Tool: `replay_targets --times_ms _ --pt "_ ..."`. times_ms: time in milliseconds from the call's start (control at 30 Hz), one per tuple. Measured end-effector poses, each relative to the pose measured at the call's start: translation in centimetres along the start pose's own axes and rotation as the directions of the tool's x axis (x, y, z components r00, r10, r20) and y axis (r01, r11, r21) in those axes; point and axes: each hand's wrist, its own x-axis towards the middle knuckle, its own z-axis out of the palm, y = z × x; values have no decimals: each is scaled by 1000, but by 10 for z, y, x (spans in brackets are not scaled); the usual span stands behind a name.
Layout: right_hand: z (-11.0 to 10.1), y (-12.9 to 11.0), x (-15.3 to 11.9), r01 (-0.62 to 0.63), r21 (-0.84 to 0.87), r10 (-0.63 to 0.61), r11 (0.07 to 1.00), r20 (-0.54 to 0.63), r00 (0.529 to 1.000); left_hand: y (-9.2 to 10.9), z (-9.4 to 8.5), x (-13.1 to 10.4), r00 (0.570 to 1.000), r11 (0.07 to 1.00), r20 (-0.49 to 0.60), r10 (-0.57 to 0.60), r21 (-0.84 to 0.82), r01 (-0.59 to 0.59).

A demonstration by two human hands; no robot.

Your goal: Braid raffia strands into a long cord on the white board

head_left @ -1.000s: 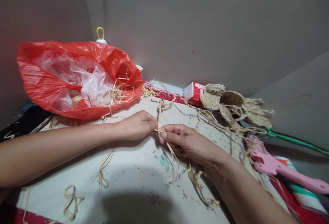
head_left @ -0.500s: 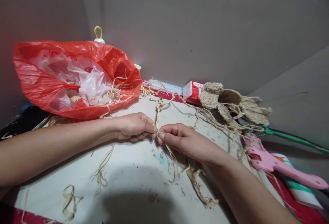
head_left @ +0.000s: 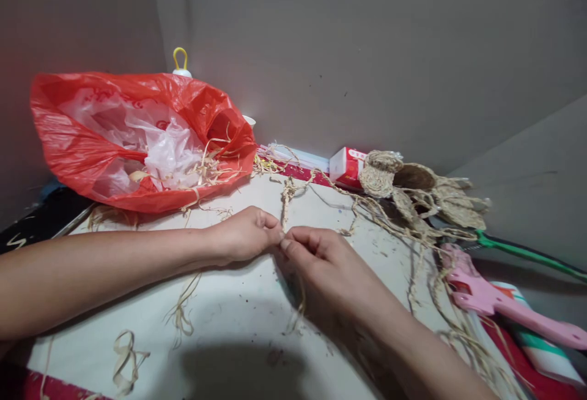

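Right in the middle of the bench [head_left: 238, 326], both forearms reach in and the left hand [head_left: 245, 236] and right hand [head_left: 323, 262] meet fingertip to fingertip. Each grip is pinched tight on the straw braid [head_left: 287, 195], which runs up away from the fingers toward the wall. Stained pale top, red plastic bag [head_left: 137, 137] back left, grey walls all around.

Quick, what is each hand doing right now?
Left hand: closed, pinching the straw cord.
Right hand: closed, pinching the same straw cord beside it.
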Motion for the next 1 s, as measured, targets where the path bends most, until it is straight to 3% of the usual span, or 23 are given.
replay_targets --times_ms 100,233,500,700,833,933,1000 --pt "12 -6 -7 21 -298 -44 954 -73 996 0 1 -1 991 976 48 -122 -176 128" --pt "19 -14 -14 -34 -634 -66 773 -133 989 1 -1 -1 986 952 84 -143 -263 160" --pt "19 -17 -17 38 -741 -170 670 -103 980 0 -3 -3 990 939 96 -106 -318 131" --pt "29 -15 -21 276 -768 -308 578 107 945 -1 -3 -1 989 954 89 -121 -264 141" --pt "35 -19 -28 420 -699 -306 579 292 906 -1 -2 -2 987 957 105 -120 -254 143" --pt "33 -25 -37 545 -508 -273 667 514 813 -2 -2 -2 985 956 117 -129 -249 155" --pt "24 -31 -44 512 -352 -219 784 614 758 -2 -3 -2 986 965 110 -127 -218 149"
